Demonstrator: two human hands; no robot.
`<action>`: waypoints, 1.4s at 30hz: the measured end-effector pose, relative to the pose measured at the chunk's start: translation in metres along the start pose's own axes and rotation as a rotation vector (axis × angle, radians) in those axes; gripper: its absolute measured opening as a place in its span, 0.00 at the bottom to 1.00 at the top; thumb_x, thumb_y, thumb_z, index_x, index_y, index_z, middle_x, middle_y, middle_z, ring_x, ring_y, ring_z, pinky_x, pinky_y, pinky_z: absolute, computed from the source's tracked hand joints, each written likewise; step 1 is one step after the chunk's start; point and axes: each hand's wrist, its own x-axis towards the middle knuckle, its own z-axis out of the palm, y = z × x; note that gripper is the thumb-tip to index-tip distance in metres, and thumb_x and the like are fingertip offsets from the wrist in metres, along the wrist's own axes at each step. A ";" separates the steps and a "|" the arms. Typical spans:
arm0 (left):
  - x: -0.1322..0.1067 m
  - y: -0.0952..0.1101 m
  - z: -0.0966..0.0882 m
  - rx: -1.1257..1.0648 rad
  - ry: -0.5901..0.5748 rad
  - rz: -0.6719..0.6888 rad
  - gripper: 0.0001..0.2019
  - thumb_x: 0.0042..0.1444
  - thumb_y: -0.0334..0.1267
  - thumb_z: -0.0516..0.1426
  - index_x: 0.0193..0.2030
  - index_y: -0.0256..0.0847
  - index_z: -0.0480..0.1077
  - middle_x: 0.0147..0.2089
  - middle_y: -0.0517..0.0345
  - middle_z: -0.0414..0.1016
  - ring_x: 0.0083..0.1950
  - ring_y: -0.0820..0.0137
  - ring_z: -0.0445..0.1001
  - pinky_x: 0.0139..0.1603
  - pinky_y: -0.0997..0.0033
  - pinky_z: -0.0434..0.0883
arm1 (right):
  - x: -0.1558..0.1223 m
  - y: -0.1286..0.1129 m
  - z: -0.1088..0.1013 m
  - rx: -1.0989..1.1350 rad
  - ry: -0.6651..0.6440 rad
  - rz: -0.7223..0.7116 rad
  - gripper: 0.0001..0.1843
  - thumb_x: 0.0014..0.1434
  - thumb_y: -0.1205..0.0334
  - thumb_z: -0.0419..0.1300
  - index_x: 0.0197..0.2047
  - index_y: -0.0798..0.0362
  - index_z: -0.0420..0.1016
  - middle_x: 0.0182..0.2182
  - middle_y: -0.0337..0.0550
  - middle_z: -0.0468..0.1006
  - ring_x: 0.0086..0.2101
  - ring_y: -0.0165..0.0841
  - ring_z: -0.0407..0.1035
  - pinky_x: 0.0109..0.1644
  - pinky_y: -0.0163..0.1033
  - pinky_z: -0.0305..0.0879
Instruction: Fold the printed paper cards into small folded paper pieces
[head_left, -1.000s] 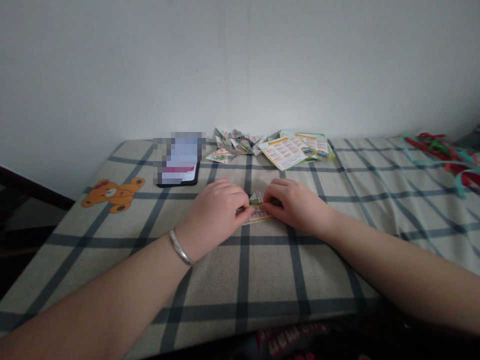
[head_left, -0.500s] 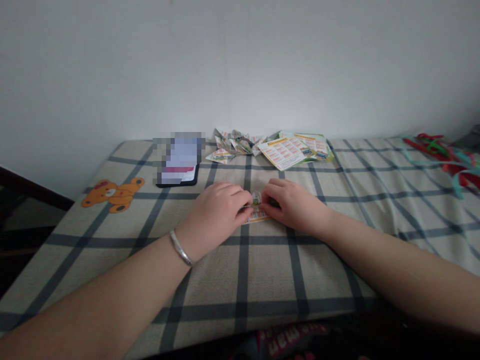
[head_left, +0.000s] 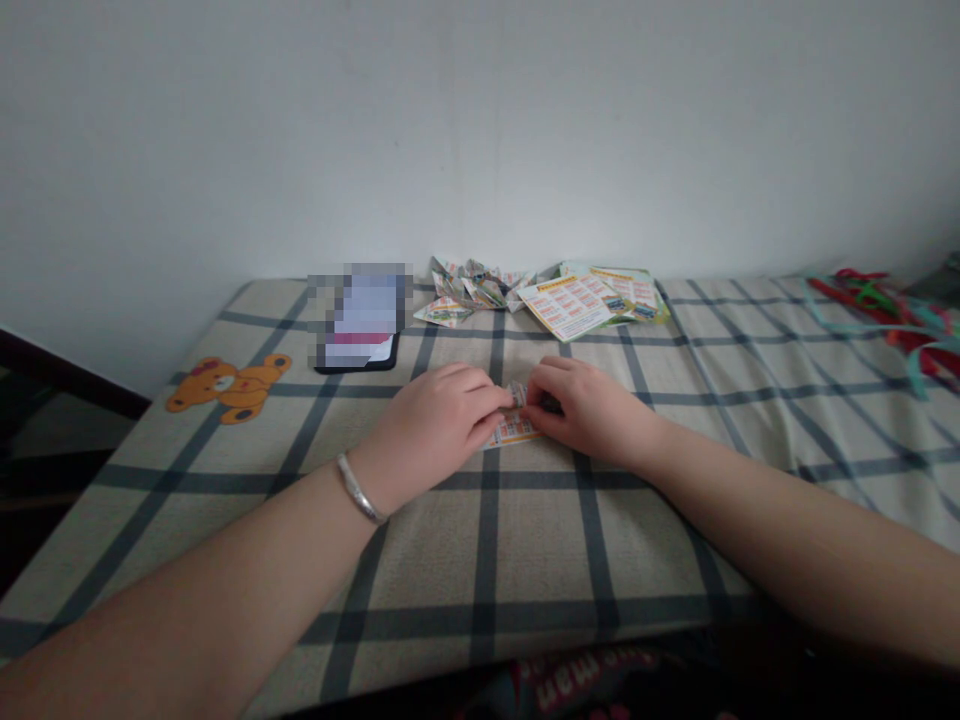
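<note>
A small printed sheet of paper (head_left: 517, 428) lies on the checked cloth between my hands, and part of it looks folded up at the far side. My left hand (head_left: 442, 415), with a silver bangle at the wrist, has its fingers together on the paper's left part. Curled over the right part is my right hand (head_left: 577, 408), thumb and fingers pinching the paper. Both hands cover much of the sheet, so its full outline is hidden.
Folded paper pieces (head_left: 480, 285) stand against the wall beside several flat printed sheets (head_left: 570, 305). A phone (head_left: 364, 320) lies at the back left, near a teddy bear cutout (head_left: 229, 388). Red, green and pale blue ribbons (head_left: 885, 310) lie at the far right.
My left fingers have straightened a little and shifted across the paper, showing slightly more of its printed face. My right hand has barely moved.
</note>
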 end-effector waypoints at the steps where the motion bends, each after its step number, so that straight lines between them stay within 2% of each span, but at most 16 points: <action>1: 0.000 -0.001 -0.001 -0.006 -0.006 0.001 0.08 0.63 0.35 0.55 0.45 0.40 0.74 0.41 0.55 0.74 0.45 0.64 0.71 0.47 0.62 0.70 | 0.000 0.000 0.000 0.007 0.003 0.001 0.04 0.59 0.66 0.58 0.32 0.55 0.69 0.31 0.41 0.71 0.34 0.31 0.65 0.39 0.35 0.59; 4: -0.001 -0.003 -0.003 -0.019 -0.029 0.022 0.08 0.63 0.35 0.55 0.44 0.41 0.75 0.43 0.55 0.74 0.46 0.65 0.72 0.48 0.61 0.71 | -0.001 0.001 0.001 0.024 0.006 0.010 0.04 0.59 0.66 0.58 0.32 0.55 0.69 0.31 0.41 0.71 0.34 0.31 0.65 0.39 0.35 0.59; 8: -0.002 -0.005 -0.007 0.030 0.010 0.124 0.08 0.63 0.34 0.55 0.42 0.44 0.77 0.48 0.56 0.76 0.52 0.64 0.71 0.56 0.57 0.68 | -0.002 0.002 0.002 0.038 0.011 0.017 0.04 0.59 0.65 0.58 0.33 0.54 0.69 0.31 0.41 0.71 0.34 0.32 0.65 0.38 0.35 0.59; 13: -0.002 -0.003 -0.009 0.106 -0.029 0.243 0.10 0.63 0.32 0.54 0.46 0.43 0.76 0.47 0.55 0.77 0.52 0.64 0.71 0.60 0.54 0.66 | -0.002 0.004 0.003 0.068 0.011 0.015 0.02 0.59 0.66 0.58 0.34 0.54 0.69 0.31 0.40 0.72 0.33 0.31 0.65 0.37 0.35 0.59; 22: -0.005 0.006 -0.013 0.083 -0.098 0.120 0.09 0.64 0.37 0.54 0.45 0.45 0.76 0.46 0.57 0.76 0.51 0.65 0.71 0.56 0.57 0.68 | -0.002 0.008 0.003 0.058 0.018 -0.030 0.02 0.59 0.65 0.58 0.35 0.54 0.70 0.32 0.40 0.72 0.33 0.31 0.66 0.37 0.35 0.59; 27: -0.005 0.015 -0.020 0.088 -0.142 0.033 0.11 0.64 0.39 0.53 0.45 0.47 0.76 0.46 0.58 0.76 0.49 0.64 0.72 0.51 0.58 0.70 | -0.005 0.010 -0.003 0.021 0.029 -0.158 0.06 0.63 0.64 0.57 0.38 0.52 0.76 0.37 0.43 0.74 0.39 0.33 0.67 0.41 0.36 0.61; 35: -0.005 0.015 -0.020 0.152 -0.165 0.072 0.09 0.62 0.36 0.54 0.44 0.45 0.75 0.46 0.57 0.74 0.50 0.63 0.71 0.52 0.57 0.69 | -0.012 0.010 -0.019 -0.104 -0.102 -0.311 0.13 0.67 0.60 0.53 0.45 0.47 0.79 0.42 0.39 0.79 0.42 0.33 0.69 0.44 0.38 0.61; 42: -0.004 0.015 -0.022 0.198 -0.175 0.119 0.08 0.64 0.37 0.52 0.45 0.44 0.72 0.46 0.57 0.73 0.51 0.62 0.69 0.55 0.55 0.68 | -0.010 0.007 -0.023 -0.188 -0.134 -0.336 0.13 0.67 0.61 0.53 0.46 0.46 0.78 0.42 0.40 0.79 0.42 0.35 0.68 0.43 0.39 0.61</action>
